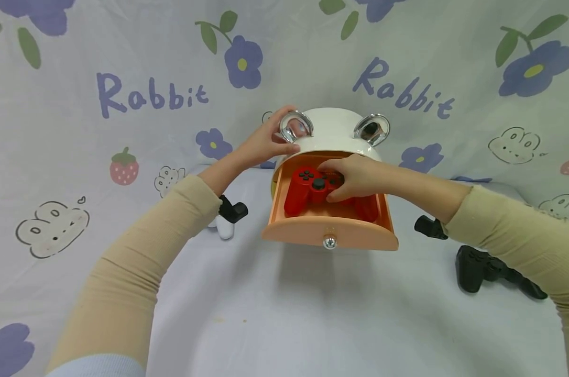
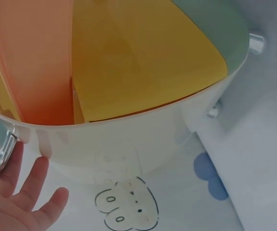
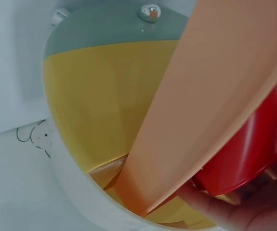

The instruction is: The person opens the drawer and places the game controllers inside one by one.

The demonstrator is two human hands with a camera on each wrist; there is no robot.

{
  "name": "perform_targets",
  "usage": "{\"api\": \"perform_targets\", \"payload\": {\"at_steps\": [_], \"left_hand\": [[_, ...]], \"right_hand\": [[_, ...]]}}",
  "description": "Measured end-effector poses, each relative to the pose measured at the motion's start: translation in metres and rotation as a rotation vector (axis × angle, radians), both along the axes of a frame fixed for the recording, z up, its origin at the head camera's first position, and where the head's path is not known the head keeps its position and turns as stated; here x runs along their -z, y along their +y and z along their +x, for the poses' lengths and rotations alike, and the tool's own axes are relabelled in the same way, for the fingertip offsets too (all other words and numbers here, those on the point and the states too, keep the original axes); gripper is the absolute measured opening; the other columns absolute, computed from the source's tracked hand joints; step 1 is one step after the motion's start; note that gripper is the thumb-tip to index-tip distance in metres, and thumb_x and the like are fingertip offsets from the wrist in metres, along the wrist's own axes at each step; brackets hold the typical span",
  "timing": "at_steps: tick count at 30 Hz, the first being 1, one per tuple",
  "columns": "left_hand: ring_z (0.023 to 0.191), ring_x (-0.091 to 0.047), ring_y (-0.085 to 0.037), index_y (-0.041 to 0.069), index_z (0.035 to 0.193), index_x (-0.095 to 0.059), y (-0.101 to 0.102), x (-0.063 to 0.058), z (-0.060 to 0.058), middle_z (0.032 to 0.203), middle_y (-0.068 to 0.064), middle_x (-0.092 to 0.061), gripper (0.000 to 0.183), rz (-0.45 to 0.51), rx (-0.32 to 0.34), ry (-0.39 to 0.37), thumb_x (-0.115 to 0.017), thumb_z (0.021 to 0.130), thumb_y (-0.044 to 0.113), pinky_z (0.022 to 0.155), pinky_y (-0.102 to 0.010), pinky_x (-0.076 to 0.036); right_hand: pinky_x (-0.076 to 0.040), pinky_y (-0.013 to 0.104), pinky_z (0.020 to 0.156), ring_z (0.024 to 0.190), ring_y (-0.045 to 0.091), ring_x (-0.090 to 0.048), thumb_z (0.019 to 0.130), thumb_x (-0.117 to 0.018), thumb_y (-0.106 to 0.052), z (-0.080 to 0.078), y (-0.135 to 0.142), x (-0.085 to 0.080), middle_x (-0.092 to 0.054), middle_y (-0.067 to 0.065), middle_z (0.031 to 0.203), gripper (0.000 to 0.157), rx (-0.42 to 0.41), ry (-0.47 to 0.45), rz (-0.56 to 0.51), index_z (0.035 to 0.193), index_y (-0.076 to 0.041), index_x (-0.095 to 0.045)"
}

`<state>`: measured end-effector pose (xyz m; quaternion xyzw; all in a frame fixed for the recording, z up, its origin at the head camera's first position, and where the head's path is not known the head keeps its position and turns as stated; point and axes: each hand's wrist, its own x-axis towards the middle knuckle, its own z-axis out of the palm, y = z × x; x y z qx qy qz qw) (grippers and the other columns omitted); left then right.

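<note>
A white rounded cabinet (image 1: 334, 125) with two chrome ear-shaped rings stands in the middle. Its orange top drawer (image 1: 329, 231) is pulled out, and a red game controller (image 1: 297, 195) lies tilted inside. My right hand (image 1: 362, 177) reaches into the drawer and grips the controller, thumb on the near side, covering its right half. In the right wrist view, one red handle (image 3: 246, 149) shows beside the fingers. My left hand (image 1: 265, 140) rests against the cabinet's top left by the left ear ring (image 1: 308, 124). Its fingers (image 2: 34, 175) are spread and fairly straight in the left wrist view.
A black game controller (image 1: 473, 269) lies on the white cloth at right. Part of a white object (image 1: 225, 229) shows behind my left forearm. Below the open drawer are a yellow drawer (image 2: 143, 57) and a green one (image 3: 104, 29), both pushed in. A printed cloth hangs behind.
</note>
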<state>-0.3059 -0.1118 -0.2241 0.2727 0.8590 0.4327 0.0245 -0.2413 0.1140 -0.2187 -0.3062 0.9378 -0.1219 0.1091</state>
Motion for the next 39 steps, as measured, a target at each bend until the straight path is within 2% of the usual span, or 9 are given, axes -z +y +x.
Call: {"api": "perform_targets", "payload": {"at_steps": [4,9,14,18,21,23,28,34,39], "left_hand": [[0.106,-0.056,-0.032,0.024,0.143,-0.020,0.000,0.000,0.000,0.134,-0.009,-0.042,0.077,-0.007,-0.005,0.003,-0.068,0.082,0.017,0.089,-0.041,-0.048],[0.106,-0.056,-0.032,0.024,0.143,-0.021,0.000,-0.001,0.000,0.134,-0.008,-0.042,0.077,-0.010,-0.007,0.004,-0.068,0.082,0.017,0.088,-0.041,-0.049],[0.106,-0.056,-0.032,0.024,0.143,-0.021,0.000,-0.001,0.000,0.134,-0.008,-0.042,0.077,-0.011,-0.005,0.012,-0.068,0.082,0.017,0.088,-0.041,-0.049],[0.106,-0.056,-0.032,0.024,0.143,-0.020,0.000,-0.001,0.001,0.135,-0.009,-0.042,0.078,-0.012,-0.011,0.011,-0.068,0.082,0.017,0.088,-0.041,-0.049],[0.107,-0.056,-0.032,0.025,0.144,-0.020,0.000,-0.001,0.001,0.136,-0.009,-0.041,0.079,-0.018,-0.016,0.013,-0.068,0.082,0.018,0.088,-0.041,-0.048],[0.107,-0.057,-0.031,0.025,0.144,-0.020,0.000,-0.001,0.002,0.136,-0.009,-0.040,0.079,-0.023,-0.018,0.016,-0.068,0.082,0.019,0.088,-0.041,-0.049],[0.106,-0.057,-0.031,0.023,0.144,-0.020,0.000,-0.001,0.002,0.136,-0.009,-0.040,0.079,-0.021,-0.018,0.013,-0.068,0.082,0.018,0.088,-0.041,-0.049],[0.105,-0.057,-0.032,0.022,0.144,-0.019,0.001,-0.001,0.003,0.137,-0.009,-0.039,0.079,-0.010,-0.007,0.013,-0.068,0.082,0.017,0.088,-0.041,-0.048],[0.104,-0.058,-0.031,0.022,0.143,-0.020,0.001,-0.001,0.002,0.134,-0.010,-0.041,0.078,-0.005,-0.007,0.013,-0.068,0.082,0.017,0.088,-0.041,-0.049]], "right_hand": [[-0.043,0.042,0.096,0.114,0.027,-0.051,0.079,-0.070,-0.021,0.002,0.003,-0.004,-0.055,0.012,0.125,0.058,0.006,-0.005,-0.092,0.131,-0.006,-0.048],[-0.044,0.045,0.094,0.115,0.028,-0.051,0.081,-0.068,-0.018,0.009,0.011,-0.018,-0.056,0.012,0.123,0.050,0.020,-0.024,-0.156,0.127,-0.007,-0.052],[-0.048,0.044,0.088,0.108,0.027,-0.055,0.082,-0.067,-0.019,0.026,0.023,-0.037,-0.060,0.010,0.117,0.043,0.039,-0.016,-0.212,0.124,-0.011,-0.055],[-0.050,0.042,0.084,0.105,0.024,-0.058,0.083,-0.066,-0.018,0.041,0.031,-0.042,-0.062,0.008,0.114,0.041,0.048,-0.031,-0.260,0.123,-0.012,-0.056],[-0.053,0.036,0.080,0.098,0.021,-0.061,0.083,-0.066,-0.014,0.054,0.035,-0.039,-0.065,0.007,0.106,0.039,0.005,-0.022,-0.313,0.121,-0.009,-0.057],[-0.053,0.030,0.072,0.085,0.017,-0.063,0.083,-0.067,-0.012,0.063,0.037,-0.036,-0.066,0.004,0.096,0.036,-0.031,0.015,-0.336,0.118,-0.008,-0.059],[-0.046,0.023,0.056,0.063,0.009,-0.053,0.081,-0.068,-0.013,0.088,0.036,-0.028,-0.060,-0.007,0.077,0.031,-0.075,0.080,-0.321,0.111,-0.013,-0.062],[-0.044,0.020,0.051,0.060,0.004,-0.049,0.081,-0.066,-0.009,0.114,0.031,-0.018,-0.055,-0.012,0.072,0.030,-0.139,0.077,-0.272,0.109,-0.018,-0.062],[-0.044,0.019,0.050,0.058,0.001,-0.047,0.081,-0.067,-0.009,0.124,0.026,-0.003,-0.054,-0.014,0.071,0.030,-0.153,0.048,-0.301,0.108,-0.020,-0.062]]}}
